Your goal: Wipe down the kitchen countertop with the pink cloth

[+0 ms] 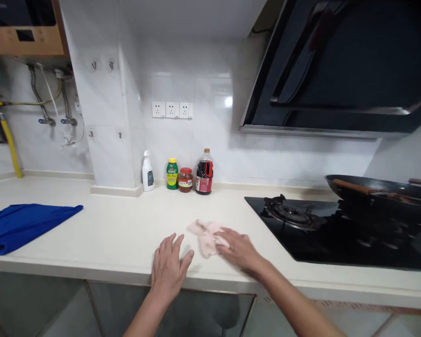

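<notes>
A crumpled pale pink cloth (pixel 207 238) lies against the white countertop (pixel 126 234), near the middle of its depth. My right hand (pixel 239 248) grips the cloth at its right side and presses it to the surface; hand and cloth are a little blurred. To the left, my left hand (pixel 170 264) is over the counter's front edge with its fingers apart, holding nothing. Whether its palm touches the counter I cannot tell.
Along the back wall stand a white spray bottle (pixel 148 173), a green bottle (pixel 172 174), a red-lidded jar (pixel 185 180) and a dark sauce bottle (pixel 204 174). A blue cloth (pixel 24 224) lies left. At right are a gas hob (pixel 301 243), a wok (pixel 400 189) and a range hood (pixel 344 65).
</notes>
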Available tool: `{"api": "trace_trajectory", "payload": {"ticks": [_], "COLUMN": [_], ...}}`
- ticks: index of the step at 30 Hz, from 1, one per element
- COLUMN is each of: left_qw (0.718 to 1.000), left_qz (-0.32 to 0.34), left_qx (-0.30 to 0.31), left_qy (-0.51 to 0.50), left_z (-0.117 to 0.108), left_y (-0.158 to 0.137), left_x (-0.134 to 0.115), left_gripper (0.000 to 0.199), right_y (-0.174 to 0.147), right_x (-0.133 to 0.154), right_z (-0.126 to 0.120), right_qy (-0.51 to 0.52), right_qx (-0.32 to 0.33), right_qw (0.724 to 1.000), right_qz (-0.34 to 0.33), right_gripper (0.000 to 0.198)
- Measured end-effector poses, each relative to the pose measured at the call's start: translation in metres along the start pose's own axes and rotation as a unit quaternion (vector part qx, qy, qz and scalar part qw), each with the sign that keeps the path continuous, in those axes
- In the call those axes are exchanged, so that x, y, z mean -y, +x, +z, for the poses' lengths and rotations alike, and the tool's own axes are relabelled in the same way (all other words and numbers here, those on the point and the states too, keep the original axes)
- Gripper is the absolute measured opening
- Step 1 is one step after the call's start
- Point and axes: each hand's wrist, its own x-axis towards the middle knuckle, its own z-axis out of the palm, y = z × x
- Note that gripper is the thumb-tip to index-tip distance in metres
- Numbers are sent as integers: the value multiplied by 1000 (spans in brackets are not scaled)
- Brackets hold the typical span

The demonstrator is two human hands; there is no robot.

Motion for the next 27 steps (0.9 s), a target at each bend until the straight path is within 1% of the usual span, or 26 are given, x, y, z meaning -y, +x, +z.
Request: {"api": "trace_trajectory", "payload": {"ticks": [2, 4, 5, 7, 8, 10, 12, 14, 16, 18, 20, 21, 23, 25, 27], "left_qw": [1000, 1000, 1000, 1000, 1000, 999, 998, 997, 995, 991, 985, 981, 973, 967, 964], "left_qz": [-6, -3, 0, 5, 7, 8, 5, -7, -20, -31, -43, -50, -67, -85, -96], "left_qx": [5, 7, 8, 10, 11, 15, 25, 34, 33, 31, 35, 41, 57, 70, 78], "left_qy": [-5, -12, -16, -24, -28, -37, -51, -70, -95, -128, -166, -184, -214, -232, -236], "left_z": [-1, -1, -1, 0, -1, -2, -4, -6, -8, -10, -12, -12, -12, -11, -11], "left_y": [0, 1, 1, 1, 2, 3, 3, 4, 5, 6, 9, 10, 14, 17, 18], "left_x": [0, 0, -1, -2, -3, -6, -8, -9, -7, -2, 4, 7, 12, 16, 18], "left_gripper": [48, 46, 45, 44, 44, 45, 47, 47, 46, 45, 46, 47, 49, 53, 55], "right_y": [-15, -36, -47, -61, -63, -60, -48, -36, -29, -30, -36, -41, -51, -61, -73], "right_x": [-46, -85, -98, -108, -105, -83, -45, 2, 50, 92, 123, 133, 142, 137, 119], "right_z": [-7, -11, -12, -13, -13, -11, -6, 2, 14, 28, 44, 51, 63, 72, 78], "right_qy": [-50, -93, -110, -137, -145, -149, -132, -98, -62, -32, -9, 1, 12, 7, -6], "right_qx": [-32, -59, -69, -86, -93, -106, -108, -101, -105, -128, -167, -189, -226, -246, -258], "right_qw": [995, 987, 983, 973, 967, 957, 962, 977, 989, 991, 986, 982, 973, 966, 960], "right_qz": [74, 118, 132, 164, 187, 223, 215, 159, 87, 22, -16, -25, -43, -80, -112], "right_gripper": [46, 46, 46, 45, 45, 44, 43, 40, 35, 31, 30, 32, 41, 49, 54]}}
